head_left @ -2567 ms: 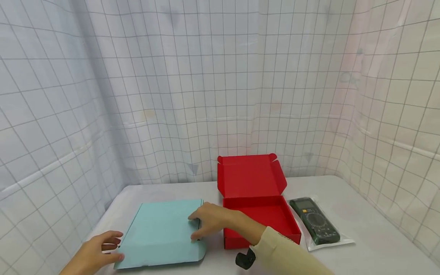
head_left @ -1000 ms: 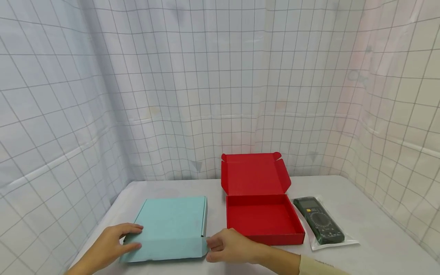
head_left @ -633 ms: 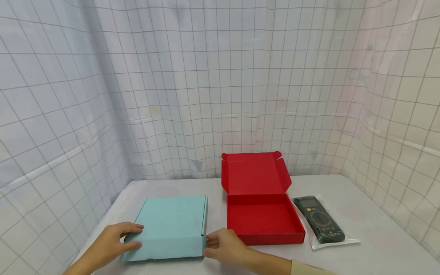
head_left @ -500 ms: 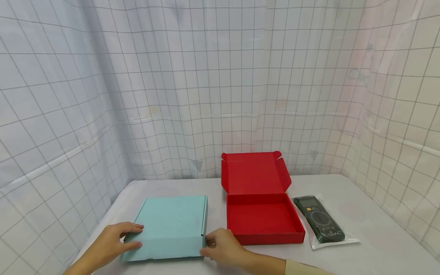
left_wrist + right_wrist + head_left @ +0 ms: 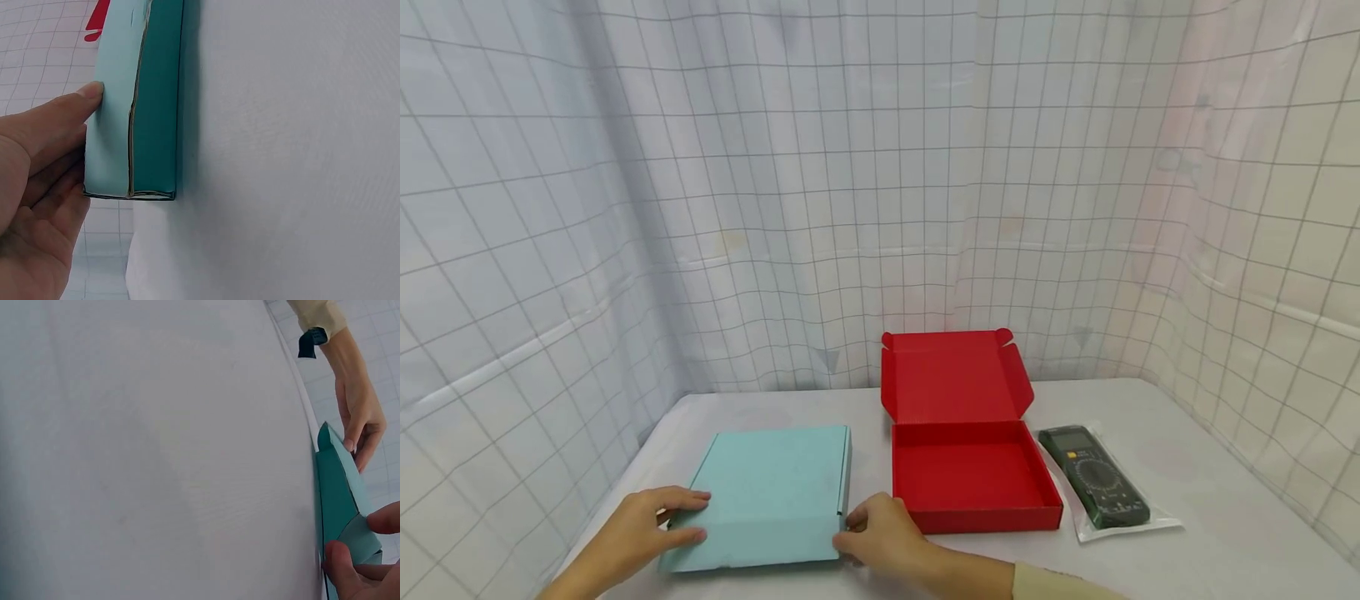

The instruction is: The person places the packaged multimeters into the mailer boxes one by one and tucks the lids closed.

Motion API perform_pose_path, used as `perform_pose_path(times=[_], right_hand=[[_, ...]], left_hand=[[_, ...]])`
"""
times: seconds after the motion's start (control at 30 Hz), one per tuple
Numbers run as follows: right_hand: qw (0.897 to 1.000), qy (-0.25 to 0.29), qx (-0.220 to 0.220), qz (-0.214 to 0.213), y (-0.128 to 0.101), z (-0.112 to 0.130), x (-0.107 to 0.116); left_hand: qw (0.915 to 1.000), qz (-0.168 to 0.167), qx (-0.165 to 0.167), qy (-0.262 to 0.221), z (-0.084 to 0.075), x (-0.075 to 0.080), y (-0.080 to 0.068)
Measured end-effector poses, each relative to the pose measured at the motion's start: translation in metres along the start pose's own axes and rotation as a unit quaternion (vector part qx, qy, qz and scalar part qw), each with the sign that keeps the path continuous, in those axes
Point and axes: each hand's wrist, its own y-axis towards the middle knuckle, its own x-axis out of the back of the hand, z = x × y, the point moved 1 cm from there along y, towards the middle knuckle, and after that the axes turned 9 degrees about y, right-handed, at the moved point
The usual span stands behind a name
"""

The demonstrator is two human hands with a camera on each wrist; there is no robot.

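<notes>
A flat light blue cardboard box (image 5: 775, 475) lies on the left of the table, its lid down. At its left front corner my left hand (image 5: 636, 529) holds on, thumb and index finger on top and other fingers by the side; the thumb (image 5: 92, 91) touches the lid's front part in the left wrist view. My right hand (image 5: 887, 533) pinches the right front corner between thumb and fingers. The right wrist view shows that corner's tab (image 5: 361, 540) bent between the fingertips. The box's inside is hidden.
Right of the blue box stands a red cardboard box (image 5: 977, 518), lid raised, nothing visible inside. Beyond it lies a dark green multimeter (image 5: 1097, 475) in a clear plastic bag. White grid-patterned curtains (image 5: 925, 208) enclose the white table (image 5: 1225, 500).
The right hand has moved from the blue lid's right edge to its front corner, and the outward-sticking tab has folded down. My left hand has shifted onto the lid.
</notes>
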Motion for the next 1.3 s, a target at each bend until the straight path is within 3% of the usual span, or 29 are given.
perform_pose_path(times=[0.3, 0.7, 1.03, 1.3], right_hand=[[0.998, 0.031, -0.057, -0.008, -0.003, 0.009, 0.000], [0.997, 0.042, -0.069, 0.005, -0.005, 0.015, 0.002], [0.998, 0.014, -0.060, 0.015, -0.005, 0.016, 0.000], [0.999, -0.027, -0.003, 0.027, -0.004, 0.010, 0.001]], left_hand=[[0.9983, 0.054, 0.002, -0.020, -0.001, 0.010, 0.006], [0.9970, 0.071, 0.002, -0.032, -0.003, 0.014, 0.009], [0.9971, 0.066, 0.011, -0.036, -0.003, 0.013, 0.006], [0.9980, 0.054, 0.006, -0.032, -0.004, 0.010, 0.003]])
